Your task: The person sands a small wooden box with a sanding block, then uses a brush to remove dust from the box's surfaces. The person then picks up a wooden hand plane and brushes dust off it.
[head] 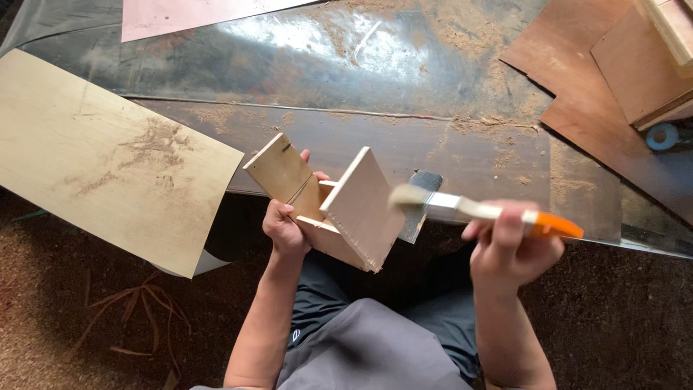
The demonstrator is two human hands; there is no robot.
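My left hand [285,224] grips a small wooden assembly [339,206] made of two flat pale boards joined by a short crosspiece, held over my lap. My right hand [509,245] holds a paintbrush [480,211] with an orange handle end, a metal ferrule and pale bristles. The bristles are blurred and sit at the upper right edge of the nearer board, touching or just off it.
A dark glossy worktop [375,79] dusted with sawdust lies ahead. A large pale plywood sheet [101,159] overhangs its left edge. Brown plywood panels [613,94] and a blue ring [662,136] lie at the right. A dark grey block [422,191] sits behind the assembly. The floor is sawdust-covered.
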